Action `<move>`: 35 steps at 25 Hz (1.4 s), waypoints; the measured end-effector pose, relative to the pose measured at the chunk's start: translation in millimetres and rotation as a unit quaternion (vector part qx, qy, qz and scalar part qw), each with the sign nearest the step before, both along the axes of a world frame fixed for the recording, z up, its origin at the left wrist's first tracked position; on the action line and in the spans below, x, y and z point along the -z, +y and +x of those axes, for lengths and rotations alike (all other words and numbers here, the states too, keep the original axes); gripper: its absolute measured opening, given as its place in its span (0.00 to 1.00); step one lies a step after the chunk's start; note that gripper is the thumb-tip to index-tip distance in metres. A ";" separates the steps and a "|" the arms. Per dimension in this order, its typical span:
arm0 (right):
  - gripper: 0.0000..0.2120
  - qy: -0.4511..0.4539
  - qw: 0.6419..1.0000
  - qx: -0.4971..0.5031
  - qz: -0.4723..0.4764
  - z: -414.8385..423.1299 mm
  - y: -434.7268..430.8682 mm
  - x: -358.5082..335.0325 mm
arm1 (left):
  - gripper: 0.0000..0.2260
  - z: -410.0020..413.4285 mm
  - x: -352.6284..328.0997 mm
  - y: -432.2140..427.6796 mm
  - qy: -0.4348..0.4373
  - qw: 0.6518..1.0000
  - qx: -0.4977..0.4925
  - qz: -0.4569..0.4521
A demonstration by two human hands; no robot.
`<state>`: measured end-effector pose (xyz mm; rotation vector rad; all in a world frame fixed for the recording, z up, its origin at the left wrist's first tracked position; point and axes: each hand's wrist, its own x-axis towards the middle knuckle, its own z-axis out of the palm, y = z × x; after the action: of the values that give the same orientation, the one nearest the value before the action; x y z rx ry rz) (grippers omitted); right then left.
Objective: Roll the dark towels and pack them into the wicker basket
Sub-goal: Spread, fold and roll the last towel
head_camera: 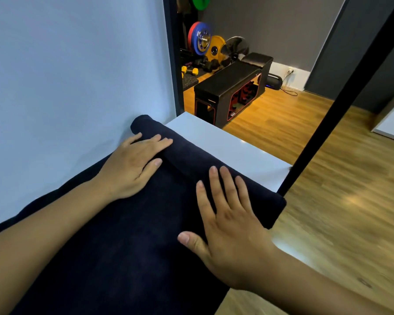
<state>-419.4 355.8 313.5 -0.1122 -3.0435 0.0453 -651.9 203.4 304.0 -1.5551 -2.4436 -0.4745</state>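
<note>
Across the bottom of the frame, two bare forearms reach forward over a dark towel spread flat and running from the lower left up toward the centre. At lower right of centre the right hand lies palm down on the cloth, its fingers straight and slightly spread, gripping nothing, the fingertips resting against the rolled part of the towel. Higher and to the left, the left hand is likewise flat with straight fingers laid over the top of the roll, thumb on the flat cloth beside it. The roll lies slantwise across a white table, one end touching the pale wall at left, the other at the table's right edge. A black pole rises slanting from that edge to the upper right. Beyond, on the wooden floor, stands a black bench, with a yellow dumbbell and coloured weight plates behind it.
</note>
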 end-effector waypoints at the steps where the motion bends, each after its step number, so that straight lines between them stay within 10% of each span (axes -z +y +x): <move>1: 0.36 0.005 1.000 0.003 0.011 -2.8 -1.4 -9.0 | 0.22 0.4 -5.7 5.2 0.019 1.000 -0.017 0.007; 7: 0.13 -0.022 0.997 0.045 -0.054 -68.8 61.9 -63.0 | 0.25 -17.5 -40.3 76.1 0.082 0.996 0.002 -0.017; 13: 0.35 -0.104 0.978 0.111 -0.144 -71.4 66.6 -26.7 | 0.24 -25.2 -10.2 90.6 -0.023 0.999 0.024 -0.018; 21: 0.30 -0.139 0.976 0.142 -0.088 -88.0 117.3 -34.2 | 0.23 -43.7 -11.9 163.1 0.083 0.994 0.058 -0.049; 27: 0.34 -0.065 0.984 0.139 0.088 -75.7 89.4 -22.8 | 0.24 -36.9 -5.4 131.0 0.052 0.995 0.064 -0.054; 35: 0.44 -0.075 0.991 0.100 0.041 -43.6 12.5 -21.1 | 0.24 -5.4 0.7 37.8 -0.048 0.995 0.073 -0.048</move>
<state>-463.0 368.3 334.6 -0.4309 -3.1601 -0.1082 -657.3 241.2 303.2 -1.7988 -2.4671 -0.4726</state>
